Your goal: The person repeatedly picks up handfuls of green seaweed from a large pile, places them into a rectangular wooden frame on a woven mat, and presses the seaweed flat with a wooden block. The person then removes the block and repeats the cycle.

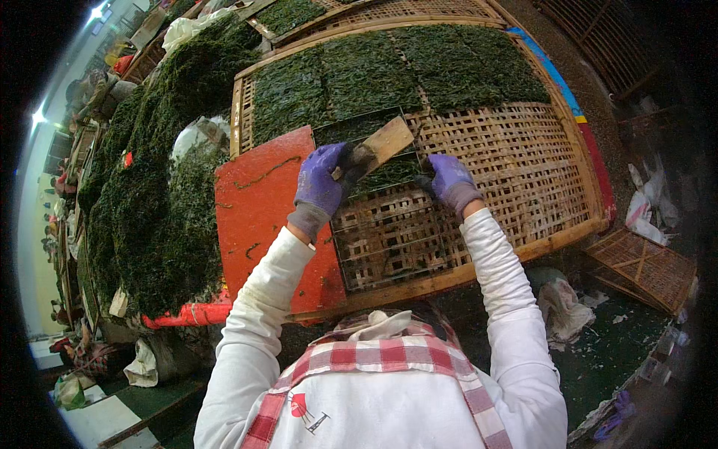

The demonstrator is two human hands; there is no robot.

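Note:
My left hand point(323, 179), in a purple glove with a dark palm, grips a flat wooden paddle point(390, 142) that slants up to the right. Beneath the paddle, dark green seaweed point(385, 176) is spread inside a thin rectangular frame point(359, 117) lying on a woven bamboo rack point(516, 153). The frame's near section shows bare weave. My right hand point(451, 179), gloved alike, has its thumb and fingers closed at the frame's right edge. Several flattened seaweed sheets point(366, 71) cover the rack's far part. A red board point(262, 206) rests at the rack's left side, with seaweed strands on it.
A big heap of wet seaweed point(149, 202) rises left of the red board. Another seaweed-covered rack point(292, 15) lies at the far side. White sacks point(647, 206) and a small woven rack point(643, 266) are on the right. Other people are at the far left.

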